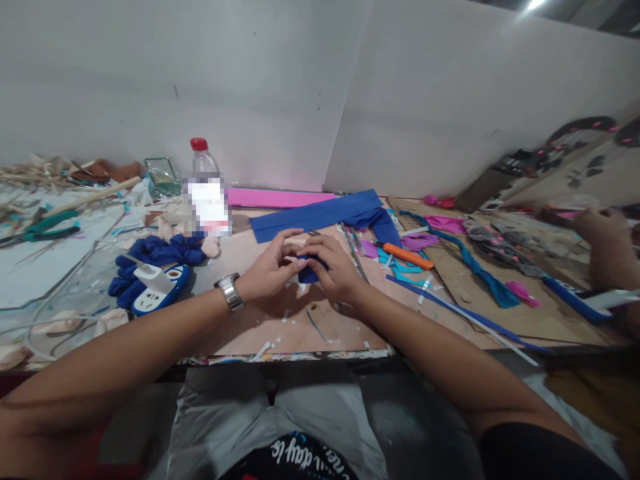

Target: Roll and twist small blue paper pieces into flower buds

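Close together over the middle of the table, my left hand (277, 268) and my right hand (334, 270) both grip a small piece of blue fabric (311, 272). The fingers are bent around it, and part of the cloth is hidden behind them. A metal watch sits on my left wrist. Just beyond my hands lies a long flat strip of blue fabric (315, 215), with crumpled blue cloth (373, 223) at its right end. An orange utility knife (407, 256) rests to the right among turquoise and purple scraps.
On the left are a red-capped bottle (204, 160), bunched dark blue fabric (150, 257), a white-and-blue power strip (163, 290) with cables, and green-handled pliers (50, 227). A pink strip (280, 198) lies along the wall. At far right, another person's hand (607, 230) shows.
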Demonstrator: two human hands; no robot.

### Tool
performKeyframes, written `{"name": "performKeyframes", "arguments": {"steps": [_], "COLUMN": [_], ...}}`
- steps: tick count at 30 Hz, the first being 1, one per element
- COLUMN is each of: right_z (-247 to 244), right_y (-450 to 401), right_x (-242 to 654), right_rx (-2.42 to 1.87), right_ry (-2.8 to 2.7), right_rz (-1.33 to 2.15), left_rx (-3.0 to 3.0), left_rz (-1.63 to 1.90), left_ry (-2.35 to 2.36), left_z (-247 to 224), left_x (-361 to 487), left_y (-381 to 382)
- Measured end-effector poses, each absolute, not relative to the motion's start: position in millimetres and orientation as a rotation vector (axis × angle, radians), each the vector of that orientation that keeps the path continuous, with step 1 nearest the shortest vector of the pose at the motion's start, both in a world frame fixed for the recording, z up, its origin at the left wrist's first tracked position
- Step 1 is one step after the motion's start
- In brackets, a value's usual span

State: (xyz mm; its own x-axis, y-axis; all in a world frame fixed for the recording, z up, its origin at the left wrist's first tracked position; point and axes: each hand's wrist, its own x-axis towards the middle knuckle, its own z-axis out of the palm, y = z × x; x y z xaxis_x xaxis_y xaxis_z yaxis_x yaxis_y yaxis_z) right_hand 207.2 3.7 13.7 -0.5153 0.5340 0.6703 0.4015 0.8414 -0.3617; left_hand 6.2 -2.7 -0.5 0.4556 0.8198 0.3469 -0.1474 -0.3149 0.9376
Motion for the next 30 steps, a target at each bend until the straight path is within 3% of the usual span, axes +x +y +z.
{"name": "performKeyframes", "arguments": {"steps": [6,15,30], "right_z": [13,11,4], "right_y": [7,10,13], "right_x": [209,210,214], "right_rx": [-0.703,-0.781,-0.844], "right_ry": [-2.165,-2.179,-2.131], "right_rz": [0.145,0.164,0.104], "left_rx": [1.791,2.880,3.028], "left_rz": [1.188,1.242,1.234], "left_ry": [0.745,0.825,0.785], "left_z": [-2,9,12], "left_x": [2,-14,-13], "left_y": [2,10,9]}}
